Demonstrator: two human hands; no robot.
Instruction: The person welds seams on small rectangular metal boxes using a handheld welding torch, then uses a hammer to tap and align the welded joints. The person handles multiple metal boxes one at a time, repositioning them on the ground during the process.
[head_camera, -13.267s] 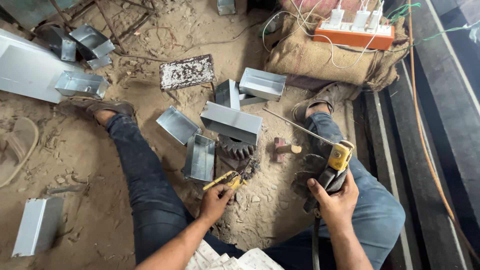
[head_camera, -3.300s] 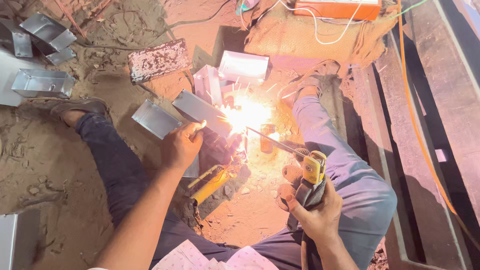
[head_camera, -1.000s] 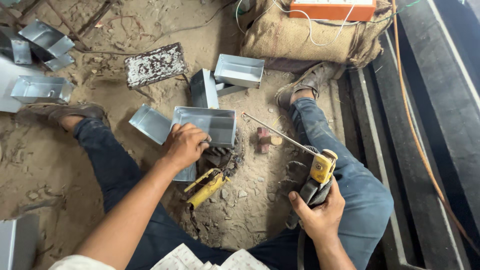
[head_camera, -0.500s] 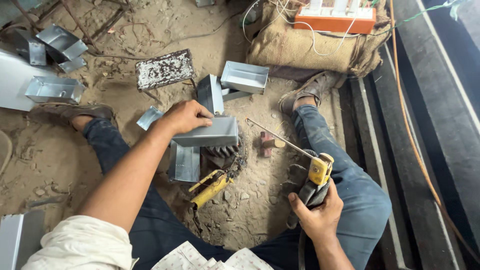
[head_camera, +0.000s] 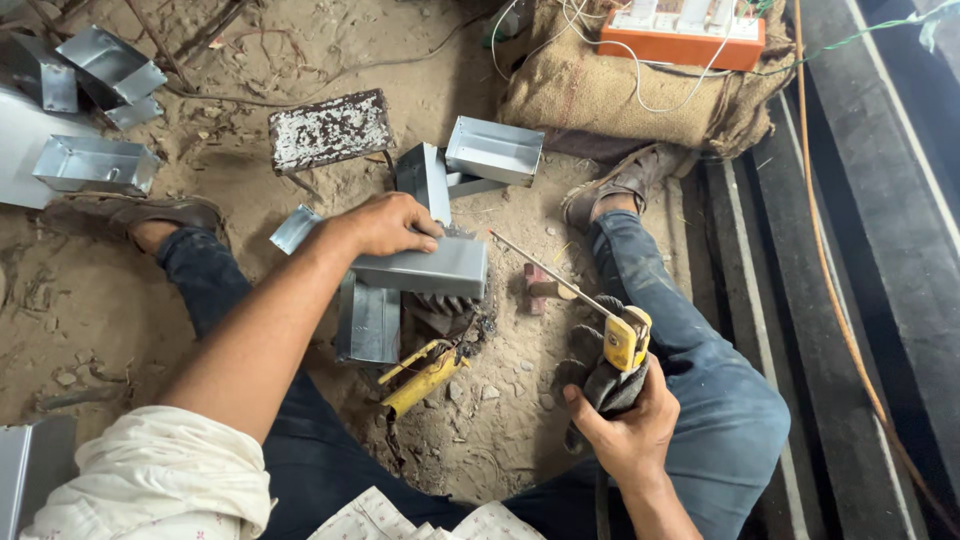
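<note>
1. Sandy ground (head_camera: 120, 300), loose and pebbled, serves as the floor; dark ribbed steel sections (head_camera: 800, 300) run along the right edge.
2. Left hand (head_camera: 385, 225): palm down, fingers clenched over the top edge of a galvanised sheet-metal box (head_camera: 425, 268), rectangular, dull grey, smooth-faced, lying between the person's legs at the centre of the head view.
3. Right hand (head_camera: 625, 430): fingers grasping a welding electrode holder (head_camera: 620, 350), yellow-jawed with a dark grip, resting by the right knee. A thin straight welding rod (head_camera: 545, 268) projects from it up-left, its tip just beside the box's right end.
4. Yellow clamp (head_camera: 425, 368): painted metal, scuffed, lying on the sand below the box, beside a toothed dark gear piece (head_camera: 445, 303).
5. Further folded boxes (head_camera: 495, 150), same grey sheet, stand behind the held one; more (head_camera: 95, 165) lie at far left.
6. Rusted plate (head_camera: 330, 128): flat, flaking white paint.
7. Burlap sack (head_camera: 620, 90): coarse weave, carrying an orange power unit (head_camera: 680, 35) with white wires.
8. Blue denim trousers (head_camera: 720, 400), dusty; worn sandals (head_camera: 625, 180).
</note>
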